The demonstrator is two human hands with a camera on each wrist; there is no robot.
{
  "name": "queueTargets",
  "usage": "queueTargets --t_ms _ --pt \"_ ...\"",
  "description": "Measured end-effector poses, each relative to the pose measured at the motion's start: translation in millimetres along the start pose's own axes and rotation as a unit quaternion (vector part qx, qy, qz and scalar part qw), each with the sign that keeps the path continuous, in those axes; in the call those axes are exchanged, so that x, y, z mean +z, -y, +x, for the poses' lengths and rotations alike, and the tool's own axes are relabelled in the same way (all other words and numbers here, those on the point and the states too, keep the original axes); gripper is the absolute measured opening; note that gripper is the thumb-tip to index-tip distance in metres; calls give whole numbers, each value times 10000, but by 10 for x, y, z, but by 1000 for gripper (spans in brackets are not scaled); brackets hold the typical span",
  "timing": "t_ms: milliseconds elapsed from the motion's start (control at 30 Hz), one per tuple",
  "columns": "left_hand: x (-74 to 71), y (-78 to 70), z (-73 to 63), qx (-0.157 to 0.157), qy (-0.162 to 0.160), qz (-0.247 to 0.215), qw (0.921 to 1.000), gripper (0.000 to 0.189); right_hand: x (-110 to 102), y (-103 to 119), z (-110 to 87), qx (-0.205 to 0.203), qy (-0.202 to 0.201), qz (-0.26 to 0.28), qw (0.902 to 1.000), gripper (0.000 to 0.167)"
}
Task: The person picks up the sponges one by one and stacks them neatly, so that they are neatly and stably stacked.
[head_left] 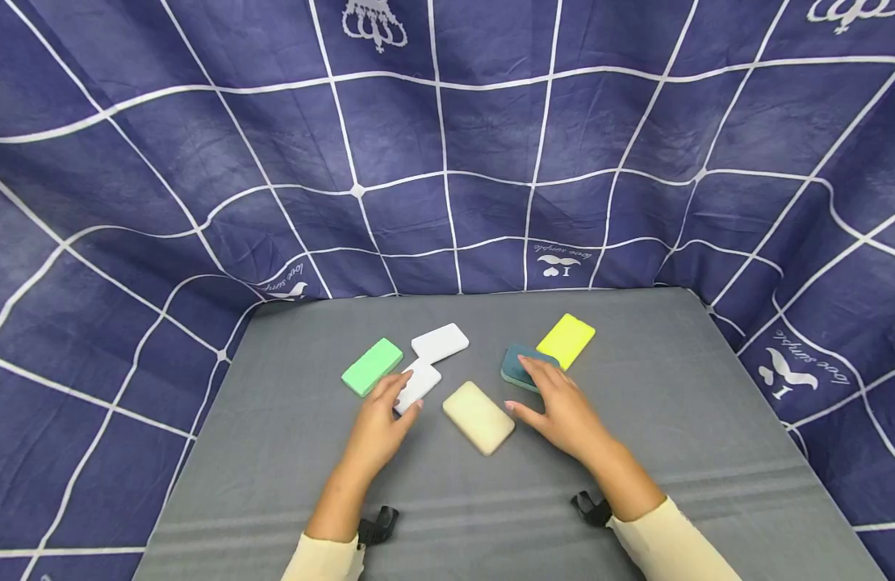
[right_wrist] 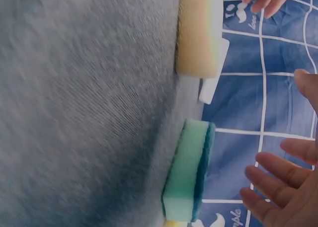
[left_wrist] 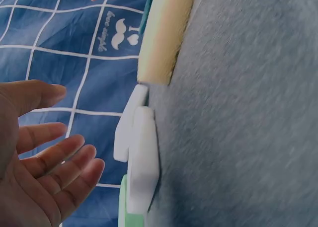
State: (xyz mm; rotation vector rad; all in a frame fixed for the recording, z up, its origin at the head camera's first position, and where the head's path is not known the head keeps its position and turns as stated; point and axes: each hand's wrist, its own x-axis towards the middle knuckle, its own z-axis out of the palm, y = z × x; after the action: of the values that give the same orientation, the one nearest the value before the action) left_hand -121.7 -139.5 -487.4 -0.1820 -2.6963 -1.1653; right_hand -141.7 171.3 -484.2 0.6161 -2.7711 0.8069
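Note:
My left hand (head_left: 374,428) hovers above the nearer white block (head_left: 420,387), its fingers loosely spread and holding nothing. In the left wrist view a gap shows between that hand (left_wrist: 49,187) and the white block (left_wrist: 143,162). Over a green sponge with a dark teal scouring pad (head_left: 515,365) hangs my right hand (head_left: 569,415), fingers relaxed and apart. The right wrist view shows the sponge's pale green body (right_wrist: 186,162) clear of the fingers. Between both hands lies a cream sponge-like block (head_left: 478,417), touched by neither.
A second white block (head_left: 440,344) lies behind the nearer one, with a light green block (head_left: 372,367) to its left. Beyond the teal pad is a yellow block (head_left: 567,339). Grey cloth covers the table (head_left: 476,516); a blue checked curtain (head_left: 491,137) surrounds the back and sides.

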Motion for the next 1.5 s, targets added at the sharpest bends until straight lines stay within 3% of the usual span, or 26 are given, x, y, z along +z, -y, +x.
queueTargets --t_ms 300,467,1067,1300,1500 --pt "145 -38 -42 -312 487 -680 9960 52 113 73 -98 42 157 86 9998 70" --pt "211 -66 -63 -361 629 -816 9940 52 154 102 -156 73 267 195 9994 69" --pt "425 -9 -100 -555 1135 -1609 9789 51 347 193 -284 794 664 1420 9844 65" --pt "431 19 -102 -693 1122 -1953 9718 50 356 199 -259 974 628 1764 9775 64" --pt "435 35 -98 -697 882 -2163 9698 48 378 196 -202 1120 587 1896 9737 70"
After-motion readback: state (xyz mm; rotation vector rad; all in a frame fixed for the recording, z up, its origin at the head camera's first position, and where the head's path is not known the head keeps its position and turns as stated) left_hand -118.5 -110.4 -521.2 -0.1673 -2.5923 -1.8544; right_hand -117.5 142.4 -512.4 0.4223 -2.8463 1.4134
